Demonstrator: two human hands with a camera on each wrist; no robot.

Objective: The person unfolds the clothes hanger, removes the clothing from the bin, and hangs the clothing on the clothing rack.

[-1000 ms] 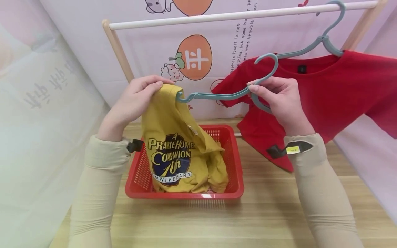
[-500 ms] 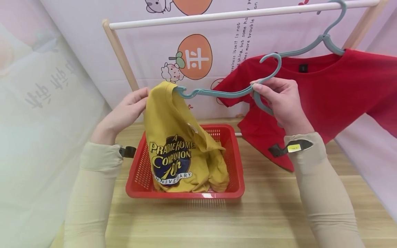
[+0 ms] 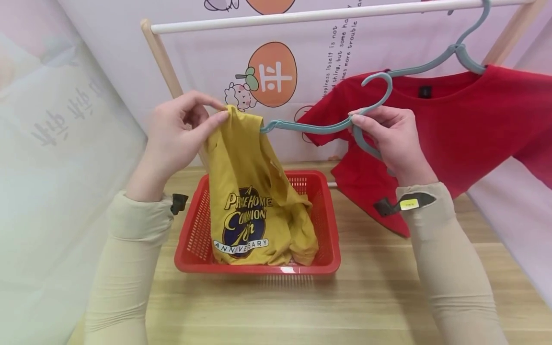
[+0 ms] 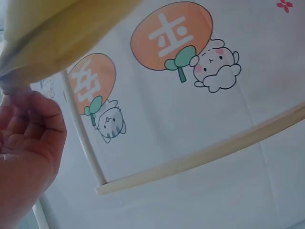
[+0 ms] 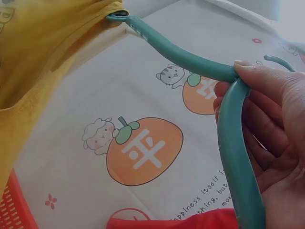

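Note:
In the head view a yellow T-shirt (image 3: 246,182) with a printed front hangs from my left hand (image 3: 178,136), its lower part lying in a red basket. Thumb and fingers of that hand pinch the shirt's upper shoulder. My right hand (image 3: 392,139) pinches a teal hanger (image 3: 315,127) just below its hook, thumb on top. One hanger arm reaches left, and its tip is hidden inside the shirt's neck opening. The right wrist view shows the hanger's other arm (image 5: 238,157) pointing down, with no cloth on it.
A white rail (image 3: 258,20) on wooden posts crosses the back. From it a red T-shirt (image 3: 465,120) hangs on a second teal hanger (image 3: 431,64), behind my right hand. The red basket (image 3: 332,230) stands on the wooden table (image 3: 345,306). A printed cloth covers the back wall.
My left hand left the shoulder, dropped back to the left, then came up and pinched the shirt there. The cloth now covers the hanger's tip further. The right hand barely moved.

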